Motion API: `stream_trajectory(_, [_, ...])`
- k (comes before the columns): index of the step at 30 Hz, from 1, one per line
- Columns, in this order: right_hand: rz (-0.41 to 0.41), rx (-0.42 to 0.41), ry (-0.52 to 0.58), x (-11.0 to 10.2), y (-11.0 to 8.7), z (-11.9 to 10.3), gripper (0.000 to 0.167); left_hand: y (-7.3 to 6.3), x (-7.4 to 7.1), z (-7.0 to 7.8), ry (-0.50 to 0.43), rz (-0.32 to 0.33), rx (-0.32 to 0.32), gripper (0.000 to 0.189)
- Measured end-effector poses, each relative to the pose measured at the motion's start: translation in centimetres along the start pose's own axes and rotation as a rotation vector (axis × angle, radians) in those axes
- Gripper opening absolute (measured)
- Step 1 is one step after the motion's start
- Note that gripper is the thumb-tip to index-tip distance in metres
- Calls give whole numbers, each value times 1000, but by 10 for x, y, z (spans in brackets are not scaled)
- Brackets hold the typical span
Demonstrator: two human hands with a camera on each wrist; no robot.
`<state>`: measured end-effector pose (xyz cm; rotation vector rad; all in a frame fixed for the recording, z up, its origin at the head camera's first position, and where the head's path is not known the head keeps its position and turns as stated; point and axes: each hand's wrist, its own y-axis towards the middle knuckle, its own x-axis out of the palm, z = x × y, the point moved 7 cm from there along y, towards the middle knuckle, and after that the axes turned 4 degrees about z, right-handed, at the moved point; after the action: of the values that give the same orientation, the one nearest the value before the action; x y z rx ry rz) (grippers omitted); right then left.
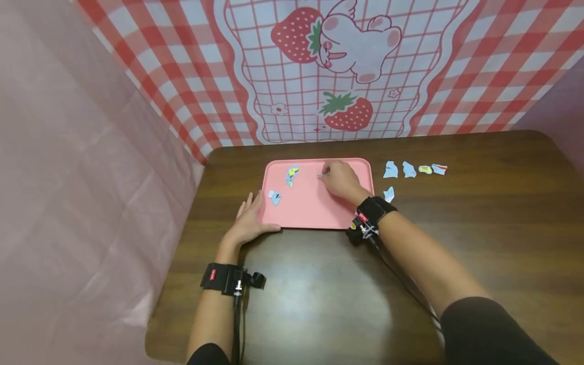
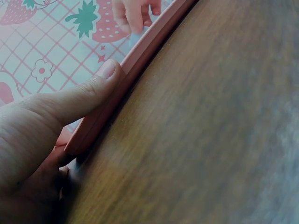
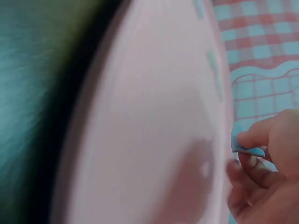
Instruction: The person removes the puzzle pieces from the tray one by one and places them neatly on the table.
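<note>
Paper piece (image 3: 252, 151) is pinched by right hand (image 1: 342, 179) over far middle of pink tray (image 1: 307, 208), left hand (image 1: 249, 223) spread at near-left corner.

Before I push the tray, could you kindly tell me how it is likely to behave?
The tray will probably stay stiff, as it looks unbent where the left hand touches it. Lying low and flat on the table, it should slide rather than tip. The scraps on it look thin and loose, so a jerk might shift them.
</note>
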<state>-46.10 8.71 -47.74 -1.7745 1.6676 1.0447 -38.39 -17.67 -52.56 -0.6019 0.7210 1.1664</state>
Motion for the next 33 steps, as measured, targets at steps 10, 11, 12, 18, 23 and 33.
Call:
stream_trajectory(10, [87,18,207,-54,-30,26,12,-5,-1,-4,-10,13,-36,126])
stream_trajectory(11, [94,34,219,-60,-32,31,11,-5,-1,-4,-12,15,-37,126])
stream_trajectory(12, [100,48,235,-65,-35,36,11,-5,0,-4,-13,17,-36,127])
stream_trajectory(18, [158,96,254,-93,-48,68,11,0,6,1,-11,18,-18,128])
stream_trajectory(23, [199,99,247,-104,-53,84,13,-1,6,2,-17,22,-22,130])
stream_trajectory(33, [198,64,273,-112,-62,102,12,0,8,3,-8,15,-26,128])
